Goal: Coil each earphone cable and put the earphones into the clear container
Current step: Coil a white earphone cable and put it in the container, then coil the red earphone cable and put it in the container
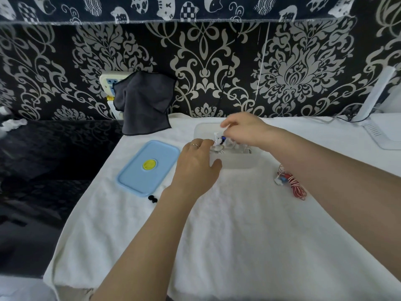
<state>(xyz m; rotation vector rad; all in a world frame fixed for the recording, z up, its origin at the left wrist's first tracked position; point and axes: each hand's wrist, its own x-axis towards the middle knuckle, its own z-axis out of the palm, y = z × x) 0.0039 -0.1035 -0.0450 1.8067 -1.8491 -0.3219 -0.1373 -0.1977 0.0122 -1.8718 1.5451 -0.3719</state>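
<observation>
Both hands' fingertips and the container's (pixel 236 162) contents are blurred, partly hidden.

A white towel (pixel 238 224) covers the table, with a blue lid (pixel 149 168) lying flat at its nine o'clock side. Two small black ear tips (pixel 153 199) sit just at the lid's five o'clock. A grey cloth (pixel 144 103) hangs at twelve o'clock of the lid, over a wall socket (pixel 110 81).
</observation>
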